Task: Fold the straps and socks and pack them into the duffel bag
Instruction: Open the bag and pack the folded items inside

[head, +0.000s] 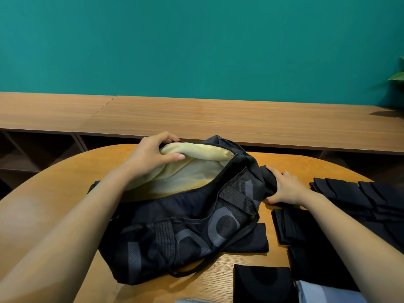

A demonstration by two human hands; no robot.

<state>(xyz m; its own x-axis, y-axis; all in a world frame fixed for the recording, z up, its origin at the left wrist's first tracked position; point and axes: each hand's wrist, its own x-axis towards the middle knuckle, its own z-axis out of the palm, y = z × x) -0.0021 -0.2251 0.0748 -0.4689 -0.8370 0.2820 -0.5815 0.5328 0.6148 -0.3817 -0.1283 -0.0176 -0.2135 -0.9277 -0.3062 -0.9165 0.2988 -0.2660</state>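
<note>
Unzipped, black duffel bag (175,235) shows its pale yellow lining (185,173)

Round wooden table (218,278) sitting before long wooden shelf unit (218,119), teal wall (196,40) behind, plant leaves (396,76) poking in at right.

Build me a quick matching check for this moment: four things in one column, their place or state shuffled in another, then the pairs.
Things:
1. left hand
2. right hand
3. duffel bag
4. folded black pieces

Place or state:
A. laid in a row on the right of the table
B. unzipped, pale lining showing
C. grips dark fabric at the bag's right end
D. holds the opening's far rim

Pairs: 1-D, 2-C, 3-B, 4-A
</note>
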